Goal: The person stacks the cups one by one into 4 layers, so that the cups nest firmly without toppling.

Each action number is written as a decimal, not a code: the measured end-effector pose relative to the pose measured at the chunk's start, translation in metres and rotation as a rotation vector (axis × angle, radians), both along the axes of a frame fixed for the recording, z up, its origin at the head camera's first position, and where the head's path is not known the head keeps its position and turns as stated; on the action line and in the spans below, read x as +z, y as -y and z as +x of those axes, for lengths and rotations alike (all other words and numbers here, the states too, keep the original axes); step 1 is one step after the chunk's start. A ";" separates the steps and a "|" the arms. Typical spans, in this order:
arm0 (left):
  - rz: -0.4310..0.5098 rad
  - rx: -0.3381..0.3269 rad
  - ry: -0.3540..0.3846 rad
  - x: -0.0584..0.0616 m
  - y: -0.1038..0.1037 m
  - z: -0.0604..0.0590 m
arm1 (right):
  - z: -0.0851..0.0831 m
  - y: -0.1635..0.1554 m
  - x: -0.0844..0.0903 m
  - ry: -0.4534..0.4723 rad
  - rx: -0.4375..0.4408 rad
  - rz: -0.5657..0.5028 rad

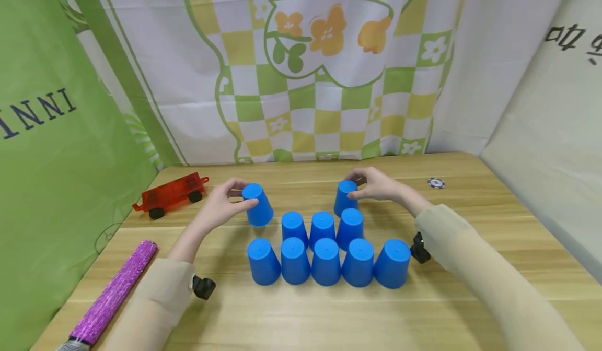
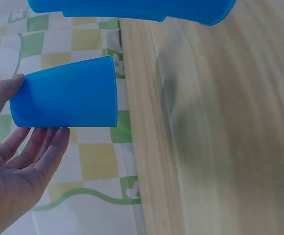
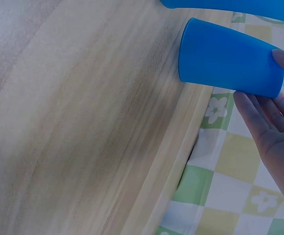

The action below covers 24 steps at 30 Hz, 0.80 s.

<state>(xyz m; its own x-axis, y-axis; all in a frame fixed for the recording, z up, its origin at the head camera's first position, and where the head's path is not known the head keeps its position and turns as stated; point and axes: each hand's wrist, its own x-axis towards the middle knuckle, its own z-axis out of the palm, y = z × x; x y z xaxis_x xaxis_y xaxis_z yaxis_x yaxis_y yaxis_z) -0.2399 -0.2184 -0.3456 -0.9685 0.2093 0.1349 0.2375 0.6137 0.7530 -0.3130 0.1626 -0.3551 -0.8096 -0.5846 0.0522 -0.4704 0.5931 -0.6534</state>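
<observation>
My left hand (image 1: 221, 205) and right hand (image 1: 376, 185) are pinching blue tapered plastic cups (image 1: 260, 210) by narrow ends, likely the best hold; probably light, stiff.

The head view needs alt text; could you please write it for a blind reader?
A left hand holds one inverted blue cup, the right hand another cup, near a three-cup row and five-cup row, on a wooden table. A red toy wagon and purple glittery stick lie left, a poker chip right.
</observation>
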 end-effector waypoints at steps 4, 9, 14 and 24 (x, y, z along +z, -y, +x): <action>-0.012 -0.045 0.014 0.007 -0.010 -0.012 | 0.001 -0.001 0.000 0.008 -0.012 -0.003; -0.005 -0.082 0.037 0.016 -0.022 -0.026 | 0.003 -0.001 0.002 0.018 -0.012 -0.005; -0.018 -0.121 0.058 0.014 -0.033 -0.045 | 0.003 0.000 0.001 0.015 -0.011 -0.006; -0.133 -0.245 0.078 0.016 -0.066 -0.075 | 0.003 -0.001 0.002 0.017 -0.010 -0.013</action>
